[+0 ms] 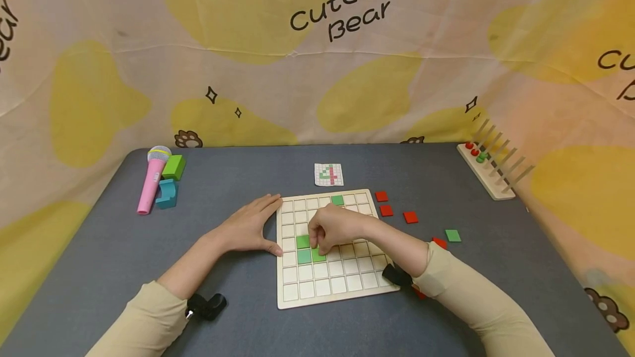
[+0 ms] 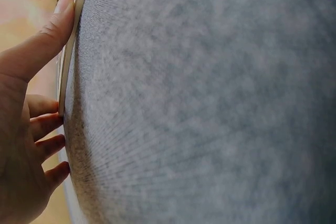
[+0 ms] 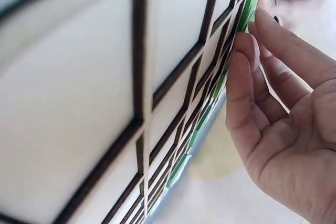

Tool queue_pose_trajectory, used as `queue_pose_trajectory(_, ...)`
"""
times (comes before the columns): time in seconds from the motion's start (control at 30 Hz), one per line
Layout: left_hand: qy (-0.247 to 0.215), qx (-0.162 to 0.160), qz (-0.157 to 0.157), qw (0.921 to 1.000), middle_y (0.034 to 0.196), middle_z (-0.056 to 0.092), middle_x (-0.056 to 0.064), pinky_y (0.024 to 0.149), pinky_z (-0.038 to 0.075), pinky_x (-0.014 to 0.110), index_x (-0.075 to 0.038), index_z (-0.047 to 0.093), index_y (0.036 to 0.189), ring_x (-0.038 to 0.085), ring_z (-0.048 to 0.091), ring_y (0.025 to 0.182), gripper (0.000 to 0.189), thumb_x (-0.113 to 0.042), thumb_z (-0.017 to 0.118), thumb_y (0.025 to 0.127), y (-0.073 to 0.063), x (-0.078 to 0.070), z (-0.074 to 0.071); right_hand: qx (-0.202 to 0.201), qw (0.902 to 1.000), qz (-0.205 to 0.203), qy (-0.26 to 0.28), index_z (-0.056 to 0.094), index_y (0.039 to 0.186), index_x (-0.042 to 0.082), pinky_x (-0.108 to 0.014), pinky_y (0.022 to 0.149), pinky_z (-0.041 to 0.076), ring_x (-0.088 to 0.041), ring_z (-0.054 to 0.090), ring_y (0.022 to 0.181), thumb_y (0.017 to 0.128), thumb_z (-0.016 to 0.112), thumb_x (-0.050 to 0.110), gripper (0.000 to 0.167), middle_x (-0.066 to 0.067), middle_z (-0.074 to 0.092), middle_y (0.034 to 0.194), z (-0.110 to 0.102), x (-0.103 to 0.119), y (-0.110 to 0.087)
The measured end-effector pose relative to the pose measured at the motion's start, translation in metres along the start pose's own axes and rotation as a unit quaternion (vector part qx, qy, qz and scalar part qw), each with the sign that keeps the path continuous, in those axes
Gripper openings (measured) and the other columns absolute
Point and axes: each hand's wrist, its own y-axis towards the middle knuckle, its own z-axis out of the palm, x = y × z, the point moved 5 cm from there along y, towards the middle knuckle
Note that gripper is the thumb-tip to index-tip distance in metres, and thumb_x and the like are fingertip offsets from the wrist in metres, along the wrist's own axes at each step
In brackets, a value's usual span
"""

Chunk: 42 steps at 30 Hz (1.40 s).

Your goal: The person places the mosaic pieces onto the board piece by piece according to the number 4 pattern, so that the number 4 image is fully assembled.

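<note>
Green square tile [image 1: 318, 255] on the wooden board [image 1: 289, 304], third square in from the left edge, directly below the fingertips of the right hand [image 1: 339, 227]. To the right of the left hand [image 1: 248, 223] and a few squares apart from it; by far nearer to the right one. No long axis to reckon with, being flat and square; much the same for the board, turned only slightly on the grey table [image 1: 248, 324]. Right forearm [image 1: 397, 244] slanting in across the board from its right side.

Left hand released, with fingers spread, thumb and fingertips against the board's left edge, nothing grasped. Right hand with curled fingers, tips down at the tile; cannot tell whether pinching or merely pressing it. Just beside the tile, on its left, another green tile [image 1: 304, 257].

Hidden: several squares under the right hand and forearm, part of the tile behind thumb and finger, most of a red tile [image 1: 419, 291] beneath the right sleeve [image 1: 476, 291]. From the right wrist, a nearly edge-on look along the board, with green pieces squeezed to slivers. From the left wrist, mostly blurred table, with only a thin strip of board.
</note>
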Motion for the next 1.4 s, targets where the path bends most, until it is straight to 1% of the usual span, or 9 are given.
queue_pose_trajectory(0.1,0.001,0.003,-0.001,1.0,0.163,0.03,0.015,0.115,0.031,0.063,-0.005,0.032,0.154,0.04,0.027,0.151,0.121,-0.068,0.081,0.063,0.0,0.0,0.0,-0.004,1.0,-0.003,0.001,0.075,0.079,0.013,-0.016,0.058,0.044,0.0,0.054,0.059,0.074,0.081,0.004,0.012,0.006,0.068,0.067,-0.004,0.001,-0.002)
queue_pose_trajectory(0.23,0.005,0.008,-0.003,0.9999,0.163,0.029,0.015,0.115,0.031,0.063,-0.006,0.032,0.155,0.04,0.027,0.151,0.121,-0.069,0.08,0.063,0.0,-0.001,0.0,-0.027,0.9996,-0.002,-0.002,0.073,0.081,0.012,-0.016,0.06,0.044,-0.001,0.053,0.063,0.077,0.075,0.003,0.011,0.008,0.066,0.071,-0.017,-0.001,-0.008)
queue_pose_trajectory(0.33,0.007,0.011,-0.004,0.9999,0.163,0.029,0.015,0.116,0.03,0.063,-0.006,0.031,0.155,0.04,0.026,0.151,0.122,-0.069,0.08,0.063,0.0,0.0,0.0,-0.049,0.9988,0.005,-0.001,0.073,0.083,0.013,-0.018,0.063,0.045,-0.002,0.055,0.065,0.08,0.073,0.004,0.009,0.007,0.066,0.073,-0.03,-0.007,-0.018)
queue_pose_trajectory(0.47,0.005,0.014,-0.005,0.9999,0.163,0.028,0.015,0.116,0.03,0.063,-0.006,0.03,0.155,0.04,0.025,0.152,0.122,-0.07,0.08,0.064,0.0,0.0,-0.001,-0.076,0.9969,0.021,0.011,0.074,0.088,0.012,-0.021,0.069,0.05,-0.005,0.059,0.071,0.084,0.074,0.009,0.005,0.004,0.069,0.08,-0.047,-0.02,-0.035)
queue_pose_trajectory(0.57,0.005,0.015,-0.005,0.9999,0.163,0.028,0.015,0.116,0.03,0.063,-0.006,0.03,0.155,0.04,0.025,0.152,0.122,-0.07,0.079,0.064,0.0,-0.001,-0.001,-0.094,0.9946,0.037,0.022,0.074,0.091,0.013,-0.024,0.072,0.052,-0.008,0.062,0.076,0.084,0.076,0.012,0.007,0.004,0.071,0.084,-0.057,-0.036,-0.05)
queue_pose_trajectory(0.9,0.011,0.017,-0.006,0.9998,0.164,0.028,0.015,0.116,0.03,0.063,-0.007,0.03,0.156,0.04,0.025,0.152,0.122,-0.071,0.078,0.064,0.001,0.0,0.0,-0.138,0.9817,0.122,0.048,0.073,0.097,0.009,-0.025,0.068,0.053,-0.012,0.065,0.075,0.085,0.076,0.013,0.013,-0.002,0.072,0.084,-0.081,-0.104,-0.109)
queue_pose_trajectory(1.03,0.011,0.018,-0.006,0.9998,0.163,0.028,0.015,0.116,0.03,0.063,-0.006,0.03,0.155,0.04,0.025,0.152,0.122,-0.071,0.078,0.064,0.0,0.0,0.0,-0.141,0.9781,0.144,0.05,0.072,0.101,0.007,-0.024,0.069,0.052,-0.011,0.065,0.076,0.085,0.076,0.015,0.018,-0.003,0.071,0.086,-0.086,-0.126,-0.134)
queue_pose_trajectory(1.2,0.008,0.019,-0.006,0.9998,0.164,0.027,0.015,0.116,0.03,0.063,-0.006,0.029,0.156,0.04,0.025,0.152,0.123,-0.071,0.078,0.064,0.0,-0.001,0.0,-0.119,0.9758,0.16,0.089,0.069,0.107,0.0,-0.023,0.069,0.053,-0.009,0.065,0.075,0.085,0.076,0.016,0.028,-0.008,0.07,0.089,-0.086,-0.15,-0.162)
queue_pose_trajectory(1.4,0.003,0.02,-0.009,0.9998,0.164,0.026,0.014,0.116,0.03,0.063,-0.007,0.029,0.156,0.04,0.024,0.152,0.122,-0.07,0.078,0.064,-0.001,-0.001,-0.001,-0.1,0.9757,0.156,0.118,0.067,0.109,-0.002,-0.021,0.07,0.052,-0.005,0.063,0.076,0.085,0.076,0.016,0.031,-0.009,0.069,0.09,-0.082,-0.17,-0.187)
